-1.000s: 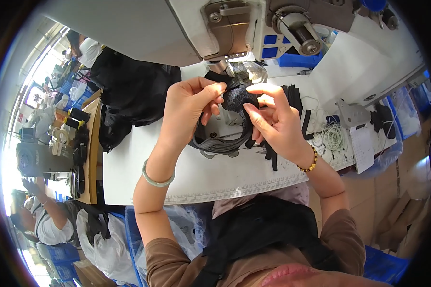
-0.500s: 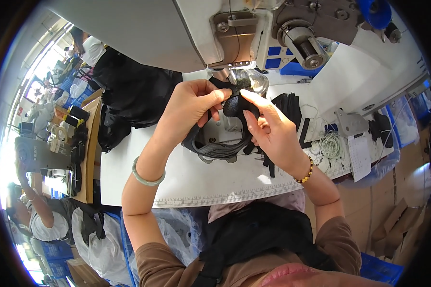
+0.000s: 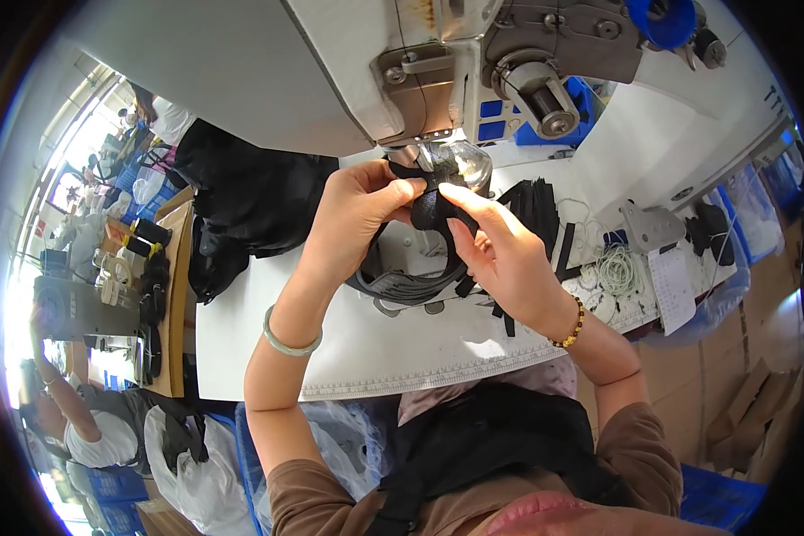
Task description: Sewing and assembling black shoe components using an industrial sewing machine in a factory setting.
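Observation:
A black fabric band (image 3: 408, 286), curved in a loop, hangs around the sewing machine's narrow arm, its upper part under the machine head (image 3: 420, 89). My left hand (image 3: 357, 210) pinches the band's upper edge between thumb and fingers, just in front of the metal presser area. From the other side, my right hand (image 3: 505, 255) has its index fingertip pressed on the same spot, the thumb lower down against the fabric. The two hands' tips nearly meet there. Beneath the fingers, part of the band is hidden.
A heap of black fabric (image 3: 250, 188) lies left of the machine. To the right are black strips (image 3: 534, 210), a coil of pale cord (image 3: 618, 271) and a paper sheet (image 3: 671, 290). A ruler strip (image 3: 420, 378) edges the white table. Another person (image 3: 89, 429) sits far left.
The whole view has shifted slightly. My right index fingertip has come a little closer to my left thumb on the black band; both hands keep their grip.

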